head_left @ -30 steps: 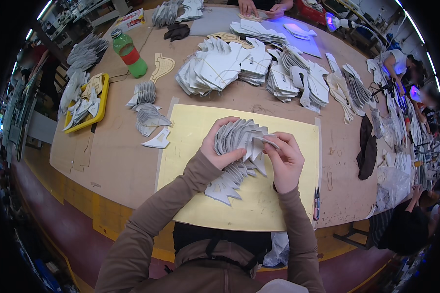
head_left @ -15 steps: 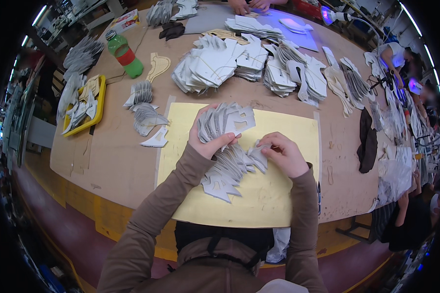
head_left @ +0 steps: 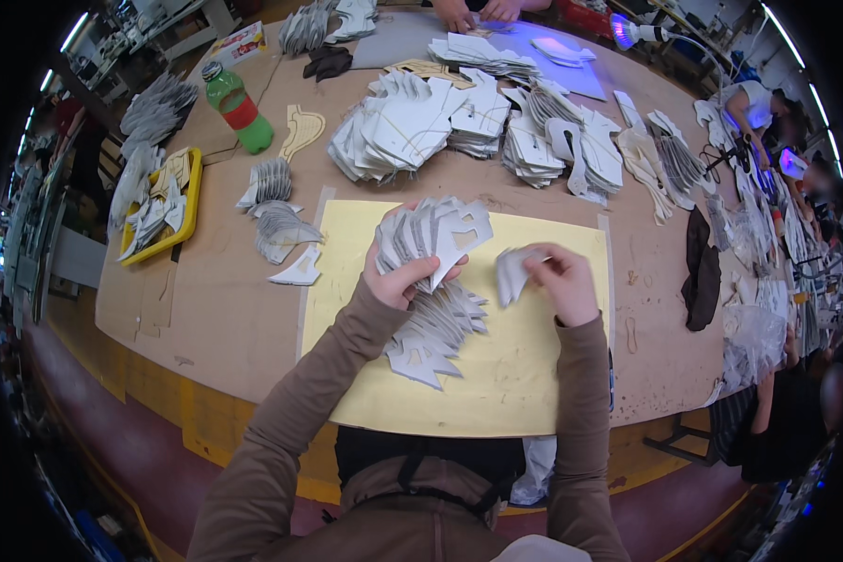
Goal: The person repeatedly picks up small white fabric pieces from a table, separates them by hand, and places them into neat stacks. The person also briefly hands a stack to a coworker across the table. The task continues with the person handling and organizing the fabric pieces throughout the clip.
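1. Wearer's hands, two: one left hand (head_left: 391,281), one right hand (head_left: 569,283).
2. Three grey bundles (head_left: 412,236): one per hand, one on the sheet; overlapping pieces cannot be counted.
3. One yellow sheet (head_left: 525,393).
4. One brown tabletop (head_left: 215,328).
5. One green bottle (head_left: 240,110).
6. One yellow tray (head_left: 194,192).
7. Two dark cloths (head_left: 700,281).
8. Two co-worker's hands (head_left: 454,16).

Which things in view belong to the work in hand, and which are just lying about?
Apparently in use:
fanned grey-white bundle, held in the left hand;
thin pieces, pinched in the right hand;
fanned stack on the yellow sheet.

Apparently just lying about:
green bottle;
dark cloth at right;
box beyond the bottle.
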Tool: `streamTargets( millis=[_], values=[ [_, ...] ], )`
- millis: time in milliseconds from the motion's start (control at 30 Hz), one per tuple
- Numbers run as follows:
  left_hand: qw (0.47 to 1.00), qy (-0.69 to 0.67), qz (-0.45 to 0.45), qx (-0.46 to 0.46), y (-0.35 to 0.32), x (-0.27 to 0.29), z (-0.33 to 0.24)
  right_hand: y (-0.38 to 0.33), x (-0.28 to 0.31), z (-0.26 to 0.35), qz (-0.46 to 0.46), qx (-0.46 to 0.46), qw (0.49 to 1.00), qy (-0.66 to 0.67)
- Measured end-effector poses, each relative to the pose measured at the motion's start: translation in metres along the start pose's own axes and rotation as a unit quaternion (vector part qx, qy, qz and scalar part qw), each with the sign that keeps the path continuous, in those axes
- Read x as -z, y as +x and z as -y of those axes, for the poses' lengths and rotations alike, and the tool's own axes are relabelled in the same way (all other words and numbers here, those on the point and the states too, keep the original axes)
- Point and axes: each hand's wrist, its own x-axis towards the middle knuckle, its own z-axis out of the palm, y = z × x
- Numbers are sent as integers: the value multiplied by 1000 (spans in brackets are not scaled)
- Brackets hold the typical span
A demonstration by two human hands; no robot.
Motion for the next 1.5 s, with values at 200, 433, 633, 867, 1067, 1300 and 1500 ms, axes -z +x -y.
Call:
streamTargets(
  millis=[200,433,633,867,1067,1300,1500],
  values=[
    [999,33,12,8,0,1,3,11,7,1,-165,7,978,124],
    [1000,19,1,15,-1,-4,2,13,-6,-10,-123,-29,990,68],
    [999,44,11,2,-1,-2,3,13,-1,0,-166,34,982,82],
    [990,138,20,-12,3,6,12,15,-17,-5,-129,39,989,-57],
    [991,136,5,-5,-3,1,8,-9,-24,35,-57,82,988,121],
    [973,230,22,-16,-6,-5,4,-26,-45,46,-53,57,990,120],
    [967,252,35,-27,-5,-2,5,-25,-34,50,-64,90,969,222]
  ],
)
